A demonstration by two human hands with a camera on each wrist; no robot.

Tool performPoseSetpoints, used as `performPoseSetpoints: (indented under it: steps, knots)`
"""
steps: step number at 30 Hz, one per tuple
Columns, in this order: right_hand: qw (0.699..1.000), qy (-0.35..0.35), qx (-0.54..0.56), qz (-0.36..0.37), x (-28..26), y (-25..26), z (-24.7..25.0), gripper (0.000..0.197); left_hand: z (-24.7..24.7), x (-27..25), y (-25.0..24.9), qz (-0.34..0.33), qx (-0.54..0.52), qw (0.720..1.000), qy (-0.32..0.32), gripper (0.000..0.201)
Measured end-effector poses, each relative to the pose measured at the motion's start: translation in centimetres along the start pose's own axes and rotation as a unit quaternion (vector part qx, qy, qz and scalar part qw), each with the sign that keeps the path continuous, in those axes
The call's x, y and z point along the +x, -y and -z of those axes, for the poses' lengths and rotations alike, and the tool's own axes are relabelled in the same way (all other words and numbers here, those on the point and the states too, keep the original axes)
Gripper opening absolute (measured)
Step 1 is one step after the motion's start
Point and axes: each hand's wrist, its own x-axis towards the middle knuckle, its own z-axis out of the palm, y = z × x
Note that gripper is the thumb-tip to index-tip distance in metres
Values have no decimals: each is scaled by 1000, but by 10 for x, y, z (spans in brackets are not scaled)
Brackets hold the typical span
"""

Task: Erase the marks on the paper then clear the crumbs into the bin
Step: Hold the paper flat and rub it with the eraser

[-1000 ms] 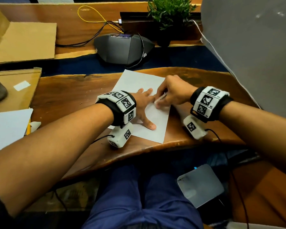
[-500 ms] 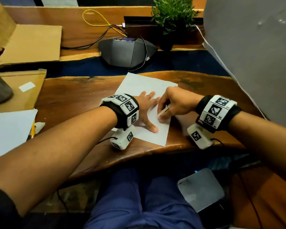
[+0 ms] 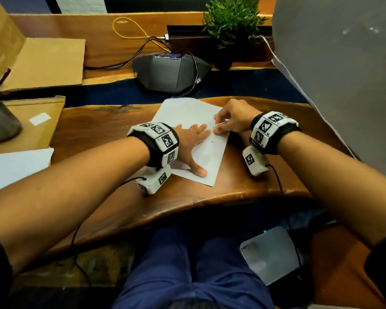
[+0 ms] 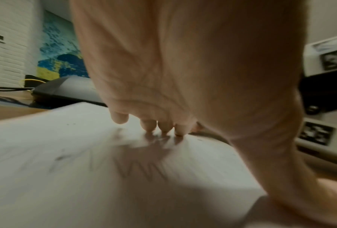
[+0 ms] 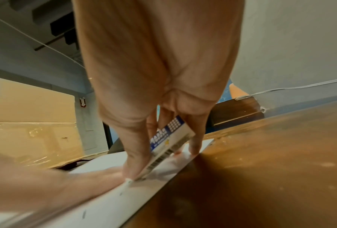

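A white sheet of paper [image 3: 187,112] lies on the wooden desk [image 3: 98,130]. My left hand [image 3: 193,143] lies flat on the paper with fingers spread, pressing it down. My right hand [image 3: 228,121] pinches an eraser [image 3: 222,123] in a printed sleeve [image 5: 169,138], its white tip touching the paper next to my left fingertips. Faint zigzag pencil marks [image 4: 144,171] show under my left palm [image 4: 173,61]. A short dark mark [image 3: 212,141] sits on the paper near the right edge, and small marks [image 5: 120,193] show beside the eraser tip.
A grey conference speaker [image 3: 169,72] with cables sits behind the paper, a potted plant [image 3: 230,23] beyond it. Cardboard pieces [image 3: 45,61] and another white sheet [image 3: 11,166] lie at left. A grey panel [image 3: 343,74] stands at right. A grey bin [image 3: 270,253] sits below the desk edge.
My right hand with the eraser has moved a little farther up the paper, away from me. My left hand stays pressed flat on the sheet.
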Motion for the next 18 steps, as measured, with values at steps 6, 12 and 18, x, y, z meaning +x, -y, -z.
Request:
performPoseSetpoints:
  steps: [6,12,18]
  knots:
    - [1000,23,7,3,8,2,8,13,-26,-15,-25,-122,-41,991,30,133]
    - [1000,27,-7,1,8,1,8,19,-11,-17,-24,19,-83,996,-41,109]
    - [999,46,-18,17,6,2,13,14,-21,0,-73,-18,-54,998,-19,120]
